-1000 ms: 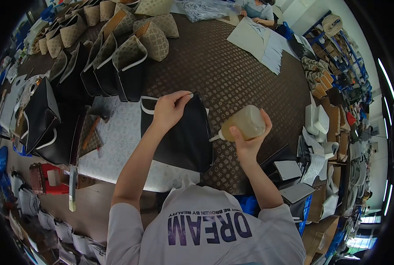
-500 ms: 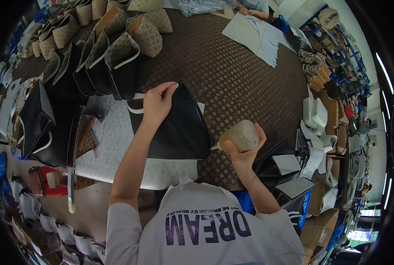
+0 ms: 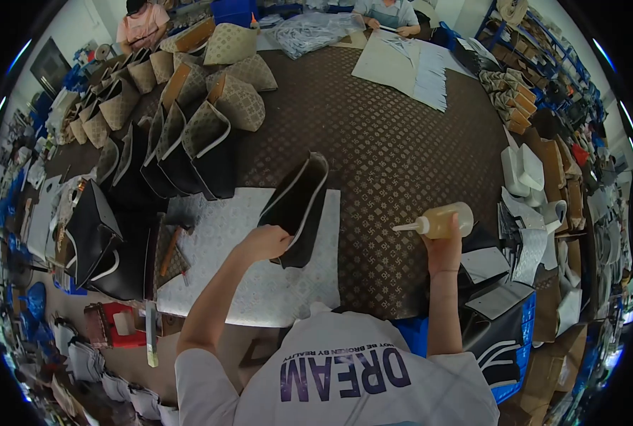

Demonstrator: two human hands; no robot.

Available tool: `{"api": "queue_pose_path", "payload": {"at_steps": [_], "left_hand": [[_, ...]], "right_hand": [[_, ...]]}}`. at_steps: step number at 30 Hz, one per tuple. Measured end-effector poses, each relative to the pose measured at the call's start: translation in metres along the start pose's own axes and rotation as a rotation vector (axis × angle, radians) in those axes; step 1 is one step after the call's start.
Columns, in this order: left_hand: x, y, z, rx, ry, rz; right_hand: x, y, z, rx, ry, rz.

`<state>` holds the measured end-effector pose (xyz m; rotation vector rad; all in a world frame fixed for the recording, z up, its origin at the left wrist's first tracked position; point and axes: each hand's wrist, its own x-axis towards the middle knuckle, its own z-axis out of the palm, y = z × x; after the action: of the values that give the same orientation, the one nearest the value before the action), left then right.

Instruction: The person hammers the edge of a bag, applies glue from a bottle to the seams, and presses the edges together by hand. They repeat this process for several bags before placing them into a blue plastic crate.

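My left hand [image 3: 261,245] is closed on the near rim of a black bag body [image 3: 304,245]. The bag is tilted with its mouth facing me, showing a dark inside and a pale line along the rim. It is over a pale patterned sheet [image 3: 217,284] on the table. To the right, my right hand [image 3: 444,250] is wrapped round a squeeze bottle [image 3: 446,221] of yellowish liquid. The bottle lies sideways in the air, its thin white nozzle pointing left toward the bag but apart from it.
Several black bag bodies with patterned linings [image 3: 206,153] stand at the back left. A wooden-handled tool [image 3: 169,252] lies left of the sheet. White panels [image 3: 402,67] lie at the far side near a co-worker [image 3: 387,14]; another person [image 3: 142,25] is at the far left. White containers [image 3: 522,170] stand right.
The bag has turned from lying flat to standing tilted with its mouth open. My left hand has come nearer to me, and the bottle has moved right, away from the bag.
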<state>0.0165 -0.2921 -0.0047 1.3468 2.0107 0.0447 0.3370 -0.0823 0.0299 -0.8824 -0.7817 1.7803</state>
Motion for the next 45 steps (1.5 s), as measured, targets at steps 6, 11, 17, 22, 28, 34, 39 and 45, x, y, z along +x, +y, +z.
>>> {"api": "queue_pose_path", "payload": {"at_steps": [6,11,17,22,28,34,39,45], "left_hand": [[-0.007,0.040,-0.029,0.039,-0.090,-0.024],[0.008,0.020,-0.043,-0.216,-0.007,-0.101],[-0.017,0.002,-0.027,-1.356,0.414,0.008],[-0.006,-0.021,-0.002,-2.329,0.346,0.526],[-0.005,-0.035,-0.024,-2.499,0.370,0.666],[-0.019,0.037,0.024,-2.394,0.472,0.368],[-0.040,0.070,0.066,-2.333,0.379,-0.058],[-0.035,0.074,0.106,-2.247,0.247,-0.337]], "right_hand": [[-0.004,-0.017,0.003,0.134,-0.077,0.007],[0.000,-0.029,0.006,0.193,-0.088,-0.084],[0.007,-0.029,0.003,0.019,-0.141,-0.280],[0.008,-0.022,0.037,0.030,-0.089,-0.280],[0.022,-0.010,0.064,0.017,-0.150,-0.293],[0.042,0.003,0.089,-0.027,-0.237,-0.264],[0.048,0.016,0.119,-0.265,-0.252,-0.300],[0.069,0.048,0.123,-0.335,-0.245,-0.333]]}}
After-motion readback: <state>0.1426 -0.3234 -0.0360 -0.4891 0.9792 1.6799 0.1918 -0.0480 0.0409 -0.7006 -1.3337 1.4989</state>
